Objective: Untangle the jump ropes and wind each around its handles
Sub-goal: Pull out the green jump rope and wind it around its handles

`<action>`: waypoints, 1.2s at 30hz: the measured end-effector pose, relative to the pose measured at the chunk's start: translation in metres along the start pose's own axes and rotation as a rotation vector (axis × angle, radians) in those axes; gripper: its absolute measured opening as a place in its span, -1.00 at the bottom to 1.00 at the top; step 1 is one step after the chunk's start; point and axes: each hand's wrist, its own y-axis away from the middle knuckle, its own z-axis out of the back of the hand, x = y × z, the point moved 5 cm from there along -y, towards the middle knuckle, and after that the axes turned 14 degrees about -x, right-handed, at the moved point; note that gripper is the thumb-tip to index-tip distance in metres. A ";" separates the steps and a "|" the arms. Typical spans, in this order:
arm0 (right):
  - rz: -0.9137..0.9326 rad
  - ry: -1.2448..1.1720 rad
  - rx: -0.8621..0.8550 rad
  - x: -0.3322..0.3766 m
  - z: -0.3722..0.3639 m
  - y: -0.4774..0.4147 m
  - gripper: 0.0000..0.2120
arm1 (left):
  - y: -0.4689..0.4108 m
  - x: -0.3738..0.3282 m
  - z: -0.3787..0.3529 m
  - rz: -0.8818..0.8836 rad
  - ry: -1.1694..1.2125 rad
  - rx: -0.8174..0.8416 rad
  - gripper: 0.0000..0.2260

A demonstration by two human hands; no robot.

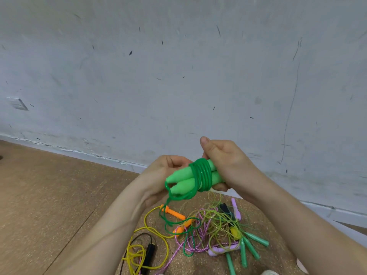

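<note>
Two bright green handles [183,178] lie side by side, with several turns of dark green rope [202,174] wound around them. My right hand [224,161] grips the handles at their right end, thumb sticking up. My left hand [158,175] is curled behind the tapered left ends; whether it holds the rope there is hidden. A loose green rope tail [168,211] hangs from the bundle down to the floor. Below lies a tangle of ropes [208,227]: yellow-green, pink and yellow strands.
On the cork floor [49,195] lie orange handles [174,214], teal-green handles [250,247], lilac handles [236,209], and a black handle [150,253] with a yellow rope [137,253]. A scuffed white wall [178,76] stands close behind.
</note>
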 end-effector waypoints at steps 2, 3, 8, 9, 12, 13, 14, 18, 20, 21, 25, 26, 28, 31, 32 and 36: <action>-0.058 -0.123 -0.127 -0.004 0.005 -0.005 -0.61 | 0.000 0.012 -0.011 -0.034 0.055 -0.095 -0.87; -0.086 -0.172 -0.198 -0.008 0.007 -0.008 -0.62 | 0.001 0.017 -0.018 -0.084 0.046 -0.134 -0.89; 0.080 0.017 -0.521 -0.019 0.021 -0.028 -0.57 | 0.009 0.024 -0.044 -0.189 0.073 -0.230 -0.78; 0.134 0.083 -0.552 -0.018 0.021 -0.029 -0.56 | 0.010 0.023 -0.046 -0.181 0.094 -0.248 -0.81; 0.196 0.205 -0.569 -0.016 0.021 -0.029 -0.59 | 0.011 0.026 -0.050 -0.078 0.173 -0.256 -0.87; 0.187 0.222 -0.573 -0.017 0.021 -0.030 -0.58 | 0.012 0.026 -0.050 -0.052 0.178 -0.249 -0.88; 0.160 0.203 -0.572 -0.019 0.023 -0.031 -0.57 | 0.013 0.024 -0.050 -0.045 0.160 -0.243 -0.88; -0.106 -0.074 -0.550 -0.028 0.031 -0.037 -0.63 | 0.020 0.003 -0.034 -0.434 -0.512 -0.360 -0.96; -0.202 -0.146 -0.543 -0.029 0.035 -0.036 -0.66 | 0.026 -0.004 -0.033 -0.652 -1.041 -0.402 -0.87; -0.221 -0.142 -0.552 -0.030 0.036 -0.038 -0.67 | 0.029 -0.006 -0.036 -0.714 -1.218 -0.422 -0.83; 0.133 0.251 -0.651 -0.021 0.034 -0.039 -0.67 | 0.032 -0.001 -0.050 -0.629 -1.153 -0.284 -0.73; 0.271 0.383 -0.649 -0.016 0.029 -0.036 -0.68 | 0.029 0.001 -0.050 -0.489 -0.903 -0.214 -0.72; 0.460 0.495 -0.613 -0.010 0.019 -0.030 -0.73 | 0.026 0.007 -0.047 -0.114 -0.360 -0.092 -0.74; 0.587 0.599 -0.540 -0.009 0.011 -0.030 -0.75 | 0.032 0.004 -0.041 -0.036 -0.325 0.011 -0.80; 0.605 0.647 -0.499 -0.012 0.010 -0.032 -0.75 | 0.034 0.000 -0.038 -0.143 -0.547 0.000 -0.83; 0.493 0.856 -0.233 -0.040 0.005 -0.042 -0.74 | 0.041 -0.018 -0.028 -0.749 -1.452 -0.235 -0.78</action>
